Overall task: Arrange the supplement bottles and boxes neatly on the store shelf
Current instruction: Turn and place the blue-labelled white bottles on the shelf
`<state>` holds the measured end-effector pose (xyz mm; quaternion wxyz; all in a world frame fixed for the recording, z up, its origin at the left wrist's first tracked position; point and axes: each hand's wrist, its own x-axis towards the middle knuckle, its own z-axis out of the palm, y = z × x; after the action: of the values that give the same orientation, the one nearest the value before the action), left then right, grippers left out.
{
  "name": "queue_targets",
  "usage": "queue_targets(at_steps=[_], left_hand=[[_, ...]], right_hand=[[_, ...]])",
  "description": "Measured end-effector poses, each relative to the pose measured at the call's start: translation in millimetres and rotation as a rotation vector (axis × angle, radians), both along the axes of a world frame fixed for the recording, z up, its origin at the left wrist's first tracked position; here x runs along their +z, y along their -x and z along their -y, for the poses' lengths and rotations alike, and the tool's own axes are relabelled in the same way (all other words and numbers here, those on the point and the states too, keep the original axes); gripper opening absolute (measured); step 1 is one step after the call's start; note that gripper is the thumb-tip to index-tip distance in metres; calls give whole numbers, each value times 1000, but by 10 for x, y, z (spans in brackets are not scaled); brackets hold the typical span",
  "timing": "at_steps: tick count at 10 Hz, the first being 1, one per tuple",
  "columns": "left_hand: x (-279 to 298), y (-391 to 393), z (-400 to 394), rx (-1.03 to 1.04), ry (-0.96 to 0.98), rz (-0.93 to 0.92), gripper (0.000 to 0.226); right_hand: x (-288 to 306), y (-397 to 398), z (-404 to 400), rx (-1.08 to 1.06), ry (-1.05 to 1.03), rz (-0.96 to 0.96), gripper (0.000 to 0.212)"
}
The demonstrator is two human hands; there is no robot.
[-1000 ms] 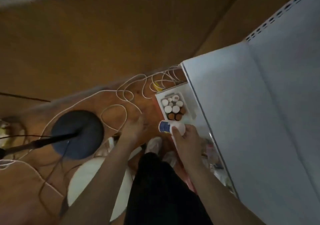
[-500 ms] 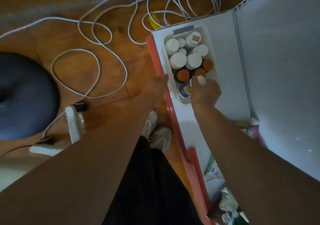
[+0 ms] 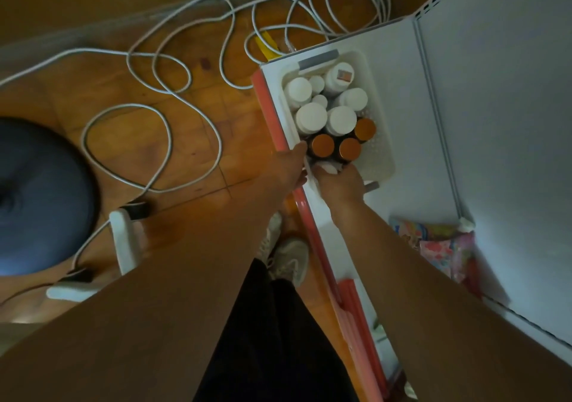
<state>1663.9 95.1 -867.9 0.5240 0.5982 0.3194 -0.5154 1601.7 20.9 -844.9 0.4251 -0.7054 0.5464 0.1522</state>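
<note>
View from above, looking down past two bare forearms at a white store shelf (image 3: pixel 399 160) with a red front edge. On the shelf sits a white plastic bin (image 3: pixel 376 160) packed with upright supplement bottles: several with white caps (image 3: pixel 310 118) toward the far end and three dark ones with orange-brown caps (image 3: pixel 322 145) nearer the person. The right hand (image 3: pixel 340 183) reaches into the near end of the bin, fingers curled down around a white-capped bottle (image 3: pixel 328 168) that is mostly hidden under the hand; the grip looks clenched on it. The left hand (image 3: pixel 289 168) rests against the bin's near left corner at the shelf edge, seemingly steadying it; whether its fingers grasp the rim cannot be told. The bottles look like rigid, smooth plastic, probably light to moderate in weight and a little slippery, so the body just under the cap is the likeliest safe place to take hold. Colourful packets (image 3: pixel 439 247) lie further along the shelf. White cable (image 3: pixel 161 70) loops over the wooden floor (image 3: pixel 192 160).
</note>
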Motion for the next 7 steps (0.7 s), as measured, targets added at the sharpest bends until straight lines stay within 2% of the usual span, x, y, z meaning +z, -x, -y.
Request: queue_targets(at_steps=[1,2,3,4,5,6,7], left_hand=[[-11,7,3,-7,6,-17,45],[-184,208,-67,-149,-36,67,47],[-124,320,-299,-409,-151,250,56],[1099,131,-588,-603,-268,342,41],[1641,170,-853,-721,-272,528,38],[2074,202,-1010,-789,-282,634,35],[2853,172,-1184,-789,-240,799,33]], right_hand=[[36,-48,43,-127,-112,-8,20],[149,-86,23,-193,-105,-30,54],[383,-101,-25,-194,-11,-66,50],[742,-139,-158,-66,71,-8,42],[1238,-250,-326,95,139,92,38],[1814,-395,-458,212,190,171,49],[2746,-564,-613,305,198,253,60]])
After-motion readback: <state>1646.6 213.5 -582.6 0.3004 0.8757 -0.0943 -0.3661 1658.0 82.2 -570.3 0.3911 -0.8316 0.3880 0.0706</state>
